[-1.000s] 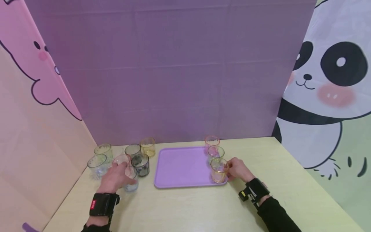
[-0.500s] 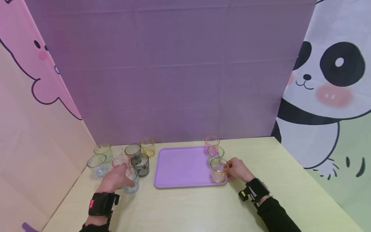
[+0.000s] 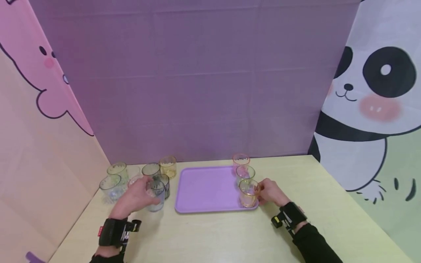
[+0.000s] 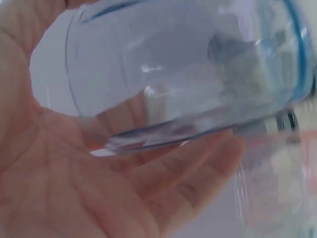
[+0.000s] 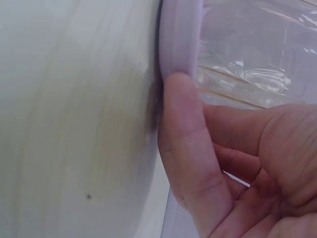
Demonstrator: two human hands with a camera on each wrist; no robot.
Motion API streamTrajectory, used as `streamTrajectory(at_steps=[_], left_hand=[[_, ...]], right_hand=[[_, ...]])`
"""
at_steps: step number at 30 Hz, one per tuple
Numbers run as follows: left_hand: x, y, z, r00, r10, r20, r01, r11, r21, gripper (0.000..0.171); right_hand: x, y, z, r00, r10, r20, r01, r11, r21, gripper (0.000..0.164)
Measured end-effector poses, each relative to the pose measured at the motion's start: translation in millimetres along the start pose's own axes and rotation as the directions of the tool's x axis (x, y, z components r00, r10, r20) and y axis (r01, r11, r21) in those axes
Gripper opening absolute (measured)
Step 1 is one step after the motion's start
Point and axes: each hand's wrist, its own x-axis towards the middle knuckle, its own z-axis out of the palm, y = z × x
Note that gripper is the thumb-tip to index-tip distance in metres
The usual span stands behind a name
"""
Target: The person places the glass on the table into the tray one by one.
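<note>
My left hand (image 3: 138, 197) grips a clear blue-rimmed glass (image 3: 156, 199), thumb and fingers round its side; in the left wrist view the glass (image 4: 183, 74) lies across the palm. Just behind it stand a dark grey glass (image 3: 166, 182) and a pink-rimmed glass (image 4: 275, 178), partly hidden by the hand. At the front right corner of a purple tray (image 3: 207, 190), my right hand (image 3: 270, 192) pinches the tray's edge, one fingertip against the outer rim (image 5: 179, 44) in the right wrist view. An amber glass (image 3: 248, 197) stands on the tray beside those fingers.
Behind the amber glass, a green-rimmed glass (image 3: 245, 173) and a pink glass (image 3: 241, 160) line the tray's right side. Left of the tray stand a yellow glass (image 3: 168, 168), another dark glass (image 3: 151, 170), a green glass (image 3: 117, 171) and a blue-rimmed glass (image 3: 111, 188).
My left hand has shifted right and a little away from me, carrying the blue-rimmed glass closer to the tray, in front of the dark glass. My right hand has stayed at the tray corner.
</note>
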Motion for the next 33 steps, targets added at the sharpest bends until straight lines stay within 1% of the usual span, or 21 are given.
streamTrajectory(at_steps=[3, 7, 12, 15, 19, 23, 26, 29, 32, 33], left_hand=[[2.3, 4.6, 3.7, 0.998, 0.052, -0.042, -0.054, 0.997, -0.045, 0.078], [9.1, 13.7, 14.6, 0.983, 0.113, -0.143, -0.121, 0.991, -0.048, 0.078], [17.1, 28.5, 31.0, 0.967, 0.114, -0.226, -0.134, 0.988, -0.075, 0.079], [20.7, 33.7, 39.5, 0.959, 0.125, -0.254, -0.156, 0.982, -0.105, 0.078], [26.8, 38.3, 47.4, 0.96, 0.121, -0.251, -0.17, 0.968, -0.185, 0.079], [33.3, 42.8, 51.7, 0.96, 0.117, -0.256, -0.188, 0.943, -0.273, 0.078], [39.3, 47.9, 54.4, 0.959, 0.133, -0.25, -0.218, 0.91, -0.354, 0.074], [45.4, 55.0, 58.8, 0.966, 0.136, -0.22, -0.222, 0.872, -0.436, 0.073], [51.1, 63.9, 65.4, 0.97, 0.129, -0.205, -0.215, 0.852, -0.478, 0.073], [53.1, 66.9, 68.1, 0.971, 0.126, -0.201, -0.21, 0.85, -0.483, 0.074]], right_hand=[[0, 0, 0, 1.0, -0.005, 0.0, 0.005, 1.0, -0.004, 0.011], [1, -1, 0, 1.0, -0.002, 0.004, 0.002, 1.0, -0.008, 0.012], [1, -2, 1, 1.0, -0.01, 0.017, 0.01, 1.0, 0.017, 0.012], [2, -1, 2, 0.999, -0.021, 0.031, 0.02, 1.0, 0.024, 0.011], [0, -1, 2, 0.999, -0.025, 0.038, 0.024, 0.999, 0.023, 0.012], [0, -2, 0, 0.999, -0.014, 0.041, 0.013, 1.0, 0.016, 0.013], [1, -2, -2, 0.999, -0.006, 0.04, 0.006, 1.0, -0.003, 0.013], [0, -2, -3, 1.0, -0.002, 0.028, 0.002, 1.0, -0.015, 0.014], [0, -1, -3, 1.0, 0.001, 0.02, -0.001, 1.0, -0.012, 0.015], [0, -1, -2, 1.0, 0.002, 0.016, -0.002, 1.0, -0.012, 0.015]])
